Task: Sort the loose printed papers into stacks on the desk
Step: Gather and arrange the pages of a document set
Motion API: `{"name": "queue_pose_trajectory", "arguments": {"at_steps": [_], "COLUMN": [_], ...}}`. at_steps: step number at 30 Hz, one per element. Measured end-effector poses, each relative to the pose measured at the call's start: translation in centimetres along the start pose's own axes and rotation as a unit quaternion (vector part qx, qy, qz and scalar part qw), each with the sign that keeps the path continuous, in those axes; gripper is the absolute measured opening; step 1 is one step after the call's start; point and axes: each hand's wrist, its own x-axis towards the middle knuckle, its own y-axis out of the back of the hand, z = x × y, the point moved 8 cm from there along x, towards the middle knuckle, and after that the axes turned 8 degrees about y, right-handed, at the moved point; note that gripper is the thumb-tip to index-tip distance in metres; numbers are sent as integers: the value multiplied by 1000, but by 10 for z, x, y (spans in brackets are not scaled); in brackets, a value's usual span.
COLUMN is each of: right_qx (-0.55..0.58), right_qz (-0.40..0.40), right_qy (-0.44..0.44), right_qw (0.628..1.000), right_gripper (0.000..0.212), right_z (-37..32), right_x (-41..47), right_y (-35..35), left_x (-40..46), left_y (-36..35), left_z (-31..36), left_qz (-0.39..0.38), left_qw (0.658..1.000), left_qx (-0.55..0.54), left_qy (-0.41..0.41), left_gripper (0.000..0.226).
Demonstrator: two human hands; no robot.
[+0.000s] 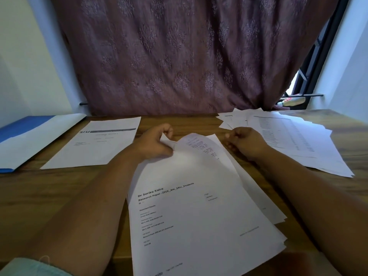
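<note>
Left hand [157, 142]: I see it pinching the curled top edge of the front stack [191, 206].
Right hand [244, 143]: curled, just beside that stack; whether it holds anything, I cannot tell.
Desk [179, 121]: single sheet [95, 144] left, loose pile [288, 136] right.

Both bare forearms reach forward from the near edge of the surface toward its middle. The left hand [154, 143] has its fingers curled, pinching the lifted far edge of a sheet. The right hand [246, 143] is loosely fisted, knuckles up, holding nothing visible.
</note>
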Motion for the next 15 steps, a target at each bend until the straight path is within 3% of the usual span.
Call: {"name": "queue_pose_trajectory", "arguments": {"at_steps": [2,6,15], "right_qx": [-98,-145,-110], "right_qz": [-17,-69,-93], "right_qy": [4,42,56], "right_qw": [995,986,988], "right_gripper": [24,47,48], "right_z": [5,-4,-5], "right_x": [4,0,1], "right_y": [-3,-20,-26], "left_x": [1,5,8], "left_y": [-4,-11,-17], "left_z": [-5,-15,-15], "left_qz": [-41,-80,-103], "left_qw": [999,996,994], "left_qx": [0,5,-30], "left_qy": [12,24,28], "left_gripper": [39,32,28]}}
